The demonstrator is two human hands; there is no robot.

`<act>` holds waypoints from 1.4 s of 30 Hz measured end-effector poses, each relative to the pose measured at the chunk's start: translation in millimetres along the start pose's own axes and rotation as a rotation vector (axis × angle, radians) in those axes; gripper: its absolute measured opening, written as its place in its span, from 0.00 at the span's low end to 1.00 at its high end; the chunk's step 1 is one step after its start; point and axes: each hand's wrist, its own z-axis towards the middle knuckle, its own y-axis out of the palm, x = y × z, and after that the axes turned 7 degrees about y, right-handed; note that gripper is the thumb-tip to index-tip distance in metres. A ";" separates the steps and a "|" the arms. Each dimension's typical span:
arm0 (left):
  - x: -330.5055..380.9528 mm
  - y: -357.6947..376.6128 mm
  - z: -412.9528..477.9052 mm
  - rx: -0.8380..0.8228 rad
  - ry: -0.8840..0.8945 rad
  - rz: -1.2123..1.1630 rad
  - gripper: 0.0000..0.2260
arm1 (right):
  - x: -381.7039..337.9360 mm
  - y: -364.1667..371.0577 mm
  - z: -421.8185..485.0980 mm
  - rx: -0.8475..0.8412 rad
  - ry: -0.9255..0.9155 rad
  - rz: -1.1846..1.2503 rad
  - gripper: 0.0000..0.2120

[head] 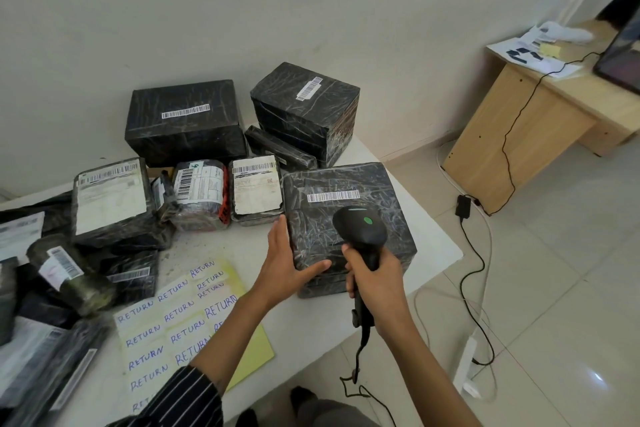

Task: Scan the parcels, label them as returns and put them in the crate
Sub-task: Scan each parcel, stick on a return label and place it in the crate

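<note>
A black plastic-wrapped parcel (374,180) with a white barcode strip on top sits at the table's right front corner. My left hand (289,263) holds its near left corner, fingers along the side and thumb on top. My right hand (372,282) grips the handle of a black barcode scanner (360,224), whose head hovers over the parcel just below the barcode. A yellow sheet of handwritten RETURN labels (180,319) lies on the table under my left forearm. No crate is in view.
Several other wrapped parcels crowd the white table (440,250): two big black boxes (185,121) at the back by the wall, smaller labelled ones (256,189) in the middle and left. A wooden desk (540,111) with papers stands right. Cables trail over the tiled floor.
</note>
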 end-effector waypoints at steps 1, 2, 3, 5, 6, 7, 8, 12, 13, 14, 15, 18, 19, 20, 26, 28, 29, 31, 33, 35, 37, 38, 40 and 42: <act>-0.9 0.7 0.6 -0.023 -0.021 -0.048 0.54 | 0.1 0.5 0.0 0.001 -0.003 -0.005 0.10; -1.8 2.1 0.8 -0.040 -0.030 -0.087 0.55 | 0.3 1.1 -0.1 0.002 -0.006 -0.010 0.10; -2.4 3.9 0.2 -0.047 -0.023 -0.112 0.55 | 0.0 1.7 -0.5 0.002 -0.007 -0.015 0.10; -3.7 8.0 -1.8 -0.037 0.029 -0.100 0.51 | -0.9 2.9 -1.6 0.001 -0.011 -0.020 0.10; -5.0 9.6 -2.4 -0.031 0.063 -0.065 0.49 | -1.4 3.3 -2.1 0.001 -0.013 -0.019 0.10; -6.4 10.7 -2.7 -0.030 0.088 -0.023 0.46 | -1.7 3.5 -2.9 0.001 -0.015 -0.017 0.10; -7.9 11.7 -3.2 -0.032 0.100 0.013 0.44 | -1.5 3.5 -3.6 0.002 -0.018 -0.016 0.10; -13.5 18.6 -12.3 -0.012 0.142 0.037 0.40 | 0.6 3.3 -8.4 0.019 -0.034 -0.013 0.10; -14.7 20.7 -16.3 0.002 0.164 0.032 0.39 | 1.5 3.5 -9.9 0.024 -0.035 -0.008 0.10; -15.1 22.7 -20.6 0.015 0.184 0.033 0.39 | 2.3 3.5 -11.4 0.028 -0.036 -0.002 0.10; -15.5 24.8 -24.9 0.023 0.199 0.046 0.39 | 3.0 3.5 -12.9 0.031 -0.036 0.004 0.10; -14.1 28.8 -36.1 0.040 0.226 0.094 0.40 | 5.5 3.0 -18.3 0.036 -0.039 0.011 0.10; -13.0 29.5 -38.8 0.043 0.230 0.101 0.40 | 6.3 2.7 -20.5 0.038 -0.040 0.009 0.10; -12.6 30.2 -40.9 0.045 0.233 0.112 0.40 | 7.3 2.4 -22.9 0.039 -0.040 0.006 0.10; -10.5 32.0 -48.5 0.052 0.235 0.170 0.42 | 9.4 -2.0 -38.8 0.033 -0.040 -0.006 0.10; -9.4 32.9 -51.7 0.058 0.239 0.176 0.42 | 9.4 -3.6 -43.7 0.039 -0.049 -0.015 0.10; -8.6 33.2 -53.1 0.063 0.240 0.179 0.42 | 9.1 -4.2 -46.2 0.041 -0.054 -0.018 0.10; -8.4 34.0 -54.6 0.070 0.241 0.190 0.43 | 8.6 -5.7 -51.2 0.042 -0.062 -0.025 0.10; -11.3 35.2 -53.2 0.078 0.253 0.218 0.43 | 7.8 -7.4 -56.0 0.045 -0.069 -0.032 0.10; -15.3 36.1 -50.0 0.078 0.271 0.257 0.42 | 7.2 -8.9 -60.0 0.045 -0.071 -0.039 0.09; -16.8 36.0 -48.2 0.074 0.275 0.278 0.41 | 7.0 -10.2 -63.4 0.047 -0.071 -0.043 0.09; -16.6 35.7 -48.1 0.074 0.276 0.282 0.42 | 7.0 -10.7 -64.9 0.048 -0.071 -0.044 0.09; -15.7 35.2 -48.3 0.073 0.274 0.286 0.42 | 6.5 -11.6 -67.7 0.048 -0.070 -0.048 0.09; -16.0 35.4 -48.2 0.075 0.276 0.296 0.43 | 5.5 -12.3 -69.9 0.044 -0.072 -0.051 0.09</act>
